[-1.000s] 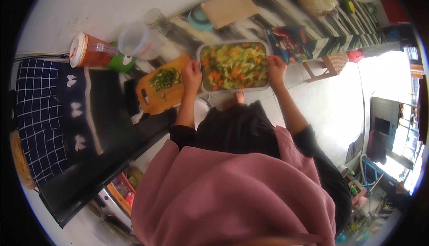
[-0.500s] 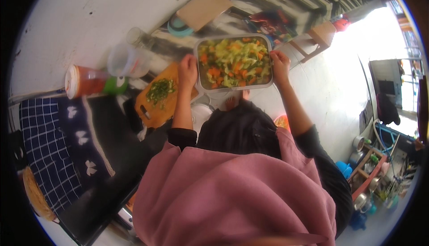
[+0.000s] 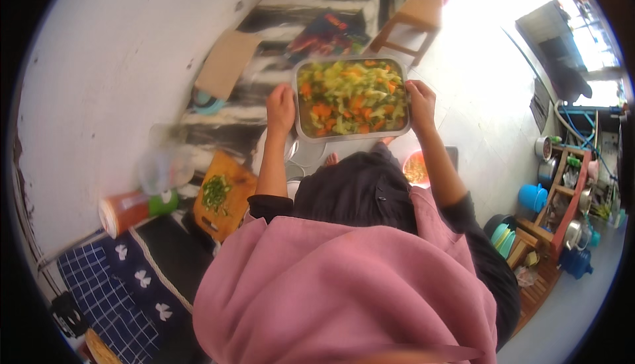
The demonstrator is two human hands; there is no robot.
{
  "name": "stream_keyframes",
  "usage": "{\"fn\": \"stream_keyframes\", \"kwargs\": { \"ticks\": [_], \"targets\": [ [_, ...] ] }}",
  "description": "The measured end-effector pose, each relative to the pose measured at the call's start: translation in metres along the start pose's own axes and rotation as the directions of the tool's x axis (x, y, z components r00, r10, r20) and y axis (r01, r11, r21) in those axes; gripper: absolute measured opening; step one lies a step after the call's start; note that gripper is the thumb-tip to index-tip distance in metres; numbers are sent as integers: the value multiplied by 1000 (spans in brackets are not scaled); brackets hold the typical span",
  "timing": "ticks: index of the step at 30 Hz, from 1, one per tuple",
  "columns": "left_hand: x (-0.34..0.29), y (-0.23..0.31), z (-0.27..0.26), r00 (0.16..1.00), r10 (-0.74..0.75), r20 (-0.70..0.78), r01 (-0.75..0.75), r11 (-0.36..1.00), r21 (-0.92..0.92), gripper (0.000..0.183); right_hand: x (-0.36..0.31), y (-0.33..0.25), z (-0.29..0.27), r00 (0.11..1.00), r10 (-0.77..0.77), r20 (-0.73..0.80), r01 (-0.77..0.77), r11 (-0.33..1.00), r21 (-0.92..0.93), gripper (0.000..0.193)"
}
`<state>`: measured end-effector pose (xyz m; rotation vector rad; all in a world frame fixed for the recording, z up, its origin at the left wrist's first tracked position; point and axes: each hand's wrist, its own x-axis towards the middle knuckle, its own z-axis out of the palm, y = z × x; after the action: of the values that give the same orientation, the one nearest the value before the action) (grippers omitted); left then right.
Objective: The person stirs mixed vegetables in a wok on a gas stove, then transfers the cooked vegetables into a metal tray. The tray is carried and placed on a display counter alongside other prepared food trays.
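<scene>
Between my hands I carry a rectangular metal tray [image 3: 304, 134] in front of me, above the floor. It is filled with chopped vegetables [image 3: 354, 99], pale green leafy pieces mixed with orange chunks that look like carrot. My left hand [image 3: 281, 107] is closed on the tray's left edge, and my right hand [image 3: 421, 104] grips its right edge. To the left of my left forearm lies a wooden cutting board [image 3: 241, 184] with chopped green pieces [image 3: 215, 193] on it.
Left, beside the wall, are a clear plastic tub [image 3: 165, 169] and an orange-red jar [image 3: 126, 213]. A wooden stool [image 3: 411, 16] stands beyond the tray. A red bowl with food [image 3: 415, 167] sits low by my right forearm. Racks with pots [image 3: 562, 195] line the right.
My view and body have turned to the right. The tray stays in both hands, and the stool now appears nearer behind it. The red bowl shows more fully.
</scene>
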<state>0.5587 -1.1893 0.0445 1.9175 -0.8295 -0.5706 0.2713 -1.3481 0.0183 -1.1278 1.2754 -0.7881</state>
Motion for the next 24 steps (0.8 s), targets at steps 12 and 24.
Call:
{"fn": "stream_keyframes", "kwargs": {
  "ticks": [12, 24],
  "targets": [
    [94, 92, 239, 966, 162, 201, -157, 987, -44, 23, 119, -28, -187, 966, -18, -260, 41, 996, 82, 22],
    [171, 212, 491, 856, 231, 463, -208, 973, -100, 28, 235, -47, -383, 846, 52, -531, 16, 992, 122, 26]
  ]
}}
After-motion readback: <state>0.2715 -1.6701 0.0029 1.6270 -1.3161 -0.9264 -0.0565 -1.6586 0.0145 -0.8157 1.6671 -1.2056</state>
